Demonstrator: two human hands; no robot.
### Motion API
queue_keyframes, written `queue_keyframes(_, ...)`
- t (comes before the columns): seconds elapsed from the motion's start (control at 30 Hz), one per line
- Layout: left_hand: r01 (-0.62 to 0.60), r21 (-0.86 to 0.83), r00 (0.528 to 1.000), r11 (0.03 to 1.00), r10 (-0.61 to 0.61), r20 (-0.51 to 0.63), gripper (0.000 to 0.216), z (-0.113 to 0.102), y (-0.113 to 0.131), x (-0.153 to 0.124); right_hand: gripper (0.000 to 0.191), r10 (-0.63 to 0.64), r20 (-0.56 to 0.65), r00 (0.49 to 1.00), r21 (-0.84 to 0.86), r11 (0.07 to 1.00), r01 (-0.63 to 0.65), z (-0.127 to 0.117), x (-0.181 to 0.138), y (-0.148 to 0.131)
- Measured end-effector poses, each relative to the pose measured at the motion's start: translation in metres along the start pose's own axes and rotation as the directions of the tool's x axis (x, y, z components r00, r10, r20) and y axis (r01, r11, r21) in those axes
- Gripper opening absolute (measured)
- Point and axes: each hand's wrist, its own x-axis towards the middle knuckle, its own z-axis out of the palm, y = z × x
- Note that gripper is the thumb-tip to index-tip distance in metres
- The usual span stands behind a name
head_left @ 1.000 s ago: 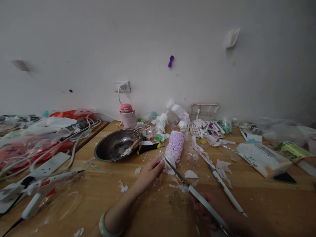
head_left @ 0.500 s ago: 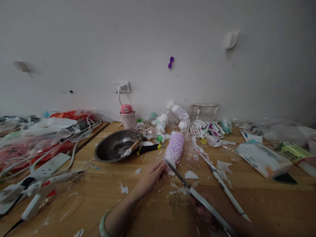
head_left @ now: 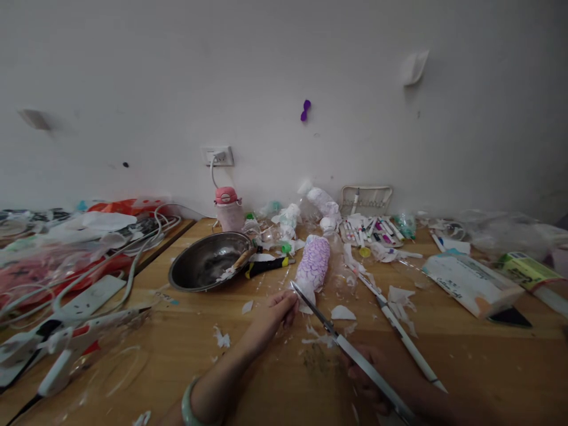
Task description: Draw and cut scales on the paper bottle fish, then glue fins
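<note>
A pair of scissors (head_left: pixel 328 326) with pale handles slants across the middle front, held by my right hand (head_left: pixel 375 376), which is dark and partly hidden behind the handles. The blade tips reach my left hand (head_left: pixel 283 306), whose fingers are pinched together; what they hold, if anything, is too small to make out. Just beyond the tips lies a white paper-covered cylinder (head_left: pixel 314 260) with purple scales drawn on it, its near end ragged white. Paper scraps (head_left: pixel 343 313) lie beside the blades.
A metal bowl (head_left: pixel 195 266) with a brush in it and a yellow-black handled tool (head_left: pixel 268 267) lie behind my left hand. Glue gun (head_left: pixel 66 346) and cables are left; markers (head_left: pixel 370 231), tissue pack (head_left: pixel 473 284) and a long white stick (head_left: pixel 406 340) are right.
The view has shifted very slightly. Both hands and the scissors hold nearly the same position, with the blades looking a little closer together.
</note>
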Motion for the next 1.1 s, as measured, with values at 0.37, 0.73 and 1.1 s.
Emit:
queue_keyframes(0.37, -0.013, 0.023, 0.998, 1.000, 0.014, -0.068, 0.043, -0.003, 0.000, 0.001, 0.033, -0.010, 0.024, 1.000, 0.026, 1.000, 0.010, -0.009, 0.006, 0.011)
queue_keyframes(0.73, -0.040, -0.112, 0.999, 0.993, 0.037, -0.027, 0.053, -0.003, -0.001, 0.005, 0.027, 0.002, 0.040, 0.999, 0.002, 1.000, -0.002, -0.006, 0.002, 0.005)
queue_keyframes(1.1, 0.027, -0.056, 0.995, 0.998, -0.021, 0.098, 0.057, 0.003, -0.003, -0.001, 0.029, 0.014, -0.015, 1.000, -0.021, 1.000, -0.014, -0.003, 0.002, 0.003)
